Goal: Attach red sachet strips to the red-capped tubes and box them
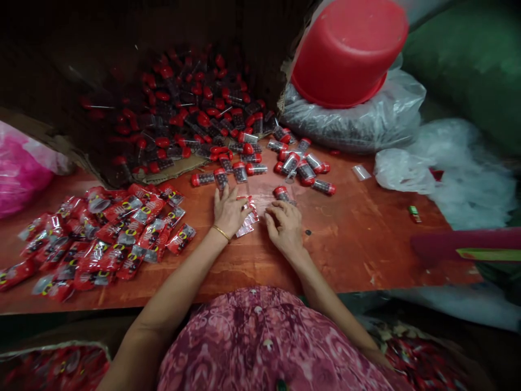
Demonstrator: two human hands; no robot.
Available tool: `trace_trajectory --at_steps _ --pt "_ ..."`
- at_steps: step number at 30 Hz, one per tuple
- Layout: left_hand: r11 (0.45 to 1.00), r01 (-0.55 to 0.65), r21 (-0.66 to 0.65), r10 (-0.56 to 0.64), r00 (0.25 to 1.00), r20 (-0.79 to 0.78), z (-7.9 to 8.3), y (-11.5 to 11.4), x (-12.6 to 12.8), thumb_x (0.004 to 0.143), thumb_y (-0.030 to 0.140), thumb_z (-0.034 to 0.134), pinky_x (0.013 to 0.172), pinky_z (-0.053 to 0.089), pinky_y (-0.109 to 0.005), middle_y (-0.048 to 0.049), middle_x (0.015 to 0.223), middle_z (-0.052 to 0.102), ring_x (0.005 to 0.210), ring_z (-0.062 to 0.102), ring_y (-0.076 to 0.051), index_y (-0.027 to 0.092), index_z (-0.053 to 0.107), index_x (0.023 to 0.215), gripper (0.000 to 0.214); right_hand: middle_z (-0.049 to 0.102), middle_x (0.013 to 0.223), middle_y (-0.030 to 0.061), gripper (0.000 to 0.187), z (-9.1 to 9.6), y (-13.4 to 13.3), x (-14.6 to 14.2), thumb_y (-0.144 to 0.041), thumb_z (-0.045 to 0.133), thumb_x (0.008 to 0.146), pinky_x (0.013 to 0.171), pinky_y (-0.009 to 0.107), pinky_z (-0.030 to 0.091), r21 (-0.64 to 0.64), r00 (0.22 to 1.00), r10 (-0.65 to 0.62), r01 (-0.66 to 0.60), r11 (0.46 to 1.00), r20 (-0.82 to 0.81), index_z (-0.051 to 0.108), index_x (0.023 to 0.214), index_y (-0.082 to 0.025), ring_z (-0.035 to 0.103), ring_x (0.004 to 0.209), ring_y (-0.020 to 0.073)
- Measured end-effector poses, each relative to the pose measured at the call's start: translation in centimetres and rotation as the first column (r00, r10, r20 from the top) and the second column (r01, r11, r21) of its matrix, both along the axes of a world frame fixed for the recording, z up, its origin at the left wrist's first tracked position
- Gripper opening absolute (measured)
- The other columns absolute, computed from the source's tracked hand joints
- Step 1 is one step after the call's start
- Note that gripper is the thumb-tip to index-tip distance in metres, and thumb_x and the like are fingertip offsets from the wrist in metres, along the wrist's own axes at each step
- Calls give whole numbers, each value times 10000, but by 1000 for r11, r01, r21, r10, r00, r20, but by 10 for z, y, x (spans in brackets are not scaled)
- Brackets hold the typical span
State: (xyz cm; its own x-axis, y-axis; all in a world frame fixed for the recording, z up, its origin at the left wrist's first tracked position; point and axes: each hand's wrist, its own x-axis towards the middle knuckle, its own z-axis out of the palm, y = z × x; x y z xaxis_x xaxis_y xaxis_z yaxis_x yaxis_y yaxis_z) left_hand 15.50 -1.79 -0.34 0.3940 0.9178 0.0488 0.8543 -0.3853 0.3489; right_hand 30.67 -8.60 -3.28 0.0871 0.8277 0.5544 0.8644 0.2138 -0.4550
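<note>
My left hand (228,210) lies on a small stack of clear red-printed packets (248,217) on the reddish wooden table (350,239), fingers together and pressing them down. My right hand (285,222) sits just right of the stack, fingers curled at the packets' edge, right beside a red-capped vial (281,193). What its fingers pinch is hidden. Several more red-capped vials (303,163) lie scattered just beyond both hands.
A heap of filled red packets (106,233) covers the table's left side. A dark cardboard box (179,108) full of vials lies open at the back. A red bucket (350,49) rests upside down on a plastic bag at back right. Pink bag at far left.
</note>
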Motion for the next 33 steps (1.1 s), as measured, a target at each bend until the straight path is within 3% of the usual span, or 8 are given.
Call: trace_trajectory --at_steps 6,10,14,19,24,27,30,33 --pt "995 -94 32 93 995 21 -8 3 6 856 343 478 1077 185 -573 -83 1223 617 1292 386 -329 251 735 893 275 662 946 91 142 -8 3 0 -243 542 834 841 384 415 2 1000 15 -15 1000 -7 665 862 -179 578 925 216" --pt "995 -83 51 80 995 56 -8 6 5 856 311 471 1087 175 -561 -72 1227 616 1298 382 -315 240 725 909 269 667 945 88 150 -7 3 3 -249 531 842 847 384 414 -9 999 7 -7 1000 -45 664 857 -183 583 931 211" --pt "999 -33 28 33 999 34 -6 2 0 815 415 529 1071 191 -584 -114 1294 559 1321 335 -345 231 686 1047 335 675 945 80 151 -8 3 3 -253 521 850 850 384 412 -20 999 0 -1 1000 -54 659 855 -191 590 928 205" --pt "997 -73 26 73 997 26 -10 1 3 840 376 504 1083 165 -584 -70 1239 607 1313 356 -322 281 727 922 256 691 913 81 147 -11 3 2 -244 527 845 839 389 411 6 999 20 -20 1000 -33 661 832 -185 603 902 208" --pt "987 -146 70 136 983 127 -5 -2 3 842 359 501 1072 182 -592 -80 1251 597 1302 374 -324 266 734 898 257 689 924 84 172 -4 1 1 -284 512 846 859 396 418 -42 983 10 -18 999 -183 654 858 -189 603 918 213" --pt "977 -190 92 166 961 221 8 -8 2 839 395 503 1067 186 -595 -80 1276 577 1308 368 -320 273 729 916 268 680 916 73 232 5 4 -8 -361 505 845 787 349 465 -149 886 19 -99 984 -463 633 925 -185 612 848 191" --pt "979 -182 95 148 945 292 21 -14 4 838 400 507 1079 178 -573 -69 1290 567 1310 370 -311 274 725 929 268 670 838 35 286 14 12 -21 -430 517 821 686 299 485 -236 676 -8 -246 940 -737 630 926 -189 598 718 158" --pt "979 -203 29 174 894 414 25 -20 6 823 391 532 1086 212 -522 -67 1305 557 1298 391 -290 253 687 1032 294 648 745 5 279 19 17 -32 -445 536 795 663 282 471 -233 552 -40 -284 930 -833 643 846 -193 563 664 143"
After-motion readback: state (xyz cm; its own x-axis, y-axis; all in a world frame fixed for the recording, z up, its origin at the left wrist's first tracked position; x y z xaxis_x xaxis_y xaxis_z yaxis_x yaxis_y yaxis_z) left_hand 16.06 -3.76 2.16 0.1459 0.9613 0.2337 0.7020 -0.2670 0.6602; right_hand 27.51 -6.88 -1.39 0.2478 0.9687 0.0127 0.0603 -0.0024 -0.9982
